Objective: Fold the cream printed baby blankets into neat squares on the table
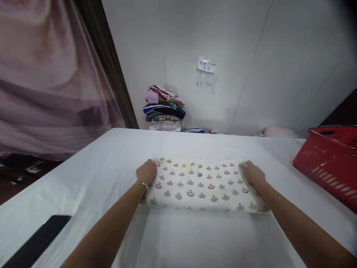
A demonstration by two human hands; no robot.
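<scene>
A cream cloth (195,184) printed with grey and coloured mushroom-like shapes stretches between my two hands over the white table. It forms a wide band, apparently folded, with its near edge towards me. My left hand (147,173), with a bracelet at the wrist, grips the far left corner. At the far right corner, my right hand (253,174) has its fingers closed on the same cloth. The fingertips of both hands are partly hidden.
On the white table (111,167) a black flat object (39,238) lies at the near left. A red basket (331,163) stands at the right. Behind the far edge rises a stack of folded fabrics (164,109), below paper signs (205,66) on the wall. A pink curtain (41,74) hangs left.
</scene>
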